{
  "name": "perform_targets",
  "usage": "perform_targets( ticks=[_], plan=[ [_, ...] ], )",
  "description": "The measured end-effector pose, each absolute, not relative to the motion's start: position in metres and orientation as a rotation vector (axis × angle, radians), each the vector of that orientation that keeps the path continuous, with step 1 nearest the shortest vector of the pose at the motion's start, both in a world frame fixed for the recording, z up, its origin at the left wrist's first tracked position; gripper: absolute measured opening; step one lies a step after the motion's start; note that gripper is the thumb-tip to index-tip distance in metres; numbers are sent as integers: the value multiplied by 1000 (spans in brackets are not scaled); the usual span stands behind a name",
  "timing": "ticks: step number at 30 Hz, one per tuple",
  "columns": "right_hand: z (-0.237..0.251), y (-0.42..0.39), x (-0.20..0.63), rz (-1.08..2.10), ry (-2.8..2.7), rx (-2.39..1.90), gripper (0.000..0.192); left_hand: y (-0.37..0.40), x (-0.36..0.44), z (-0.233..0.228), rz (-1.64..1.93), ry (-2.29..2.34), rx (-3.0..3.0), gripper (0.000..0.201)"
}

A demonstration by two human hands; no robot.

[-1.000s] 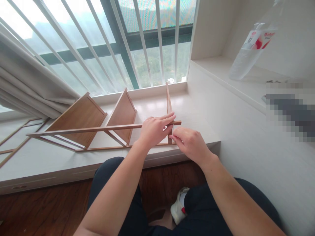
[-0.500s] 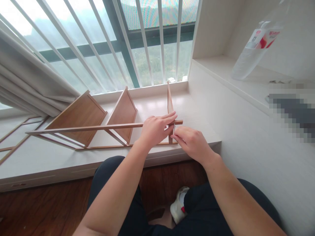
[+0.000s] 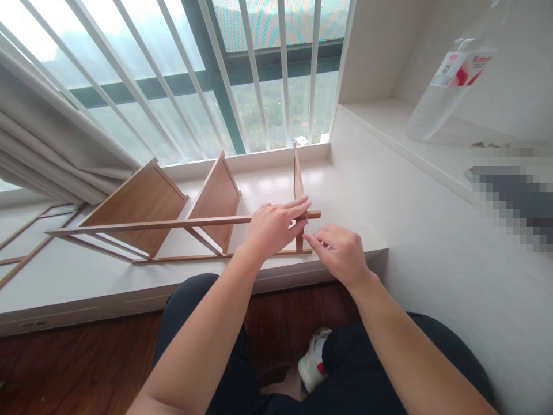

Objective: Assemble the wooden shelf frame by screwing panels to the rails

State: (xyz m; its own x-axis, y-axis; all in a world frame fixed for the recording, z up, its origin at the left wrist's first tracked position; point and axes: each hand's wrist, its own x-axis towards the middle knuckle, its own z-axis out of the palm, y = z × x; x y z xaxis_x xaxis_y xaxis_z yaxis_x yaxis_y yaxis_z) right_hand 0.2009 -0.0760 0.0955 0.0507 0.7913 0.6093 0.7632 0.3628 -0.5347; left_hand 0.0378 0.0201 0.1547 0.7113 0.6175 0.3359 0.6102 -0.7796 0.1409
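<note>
A brown wooden shelf frame (image 3: pixel 207 222) lies on its side on the white window ledge, with three boards standing out from its rails. My left hand (image 3: pixel 276 227) wraps over the upper rail near its right end, fingers lying against the joint with the right-hand board (image 3: pixel 298 173). Just right of that joint, my right hand (image 3: pixel 341 253) pinches a thin silver rod, which looks like a hex key (image 3: pixel 308 228). Its upper tip points to the joint beneath my left fingers; whether it sits in a screw is hidden.
A clear plastic bottle (image 3: pixel 447 92) stands on the side shelf (image 3: pixel 389 124) at right, near a blurred dark object (image 3: pixel 518 196). Barred windows are behind the ledge (image 3: pixel 345 219). A grey curtain (image 3: pixel 56 127) hangs at left, above another wooden frame (image 3: pixel 38 242). My legs are below.
My right hand has turned and drawn slightly to the right and down, so more of the hex key shows. My left hand and the shelf frame have stayed in place.
</note>
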Motion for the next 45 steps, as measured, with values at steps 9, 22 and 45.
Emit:
perform_targets(
  ticks=[9,22,45],
  plan=[
    [78,-71,169,781,-1258,-1206,56,21,37,155,585,1009,2897,41],
    [87,-79,167,719,-1130,-1234,43,20,37,155,608,1025,2887,40],
    [88,-80,182,245,-1571,-1232,34,21,37,152,630,1009,2878,39]
  ],
)
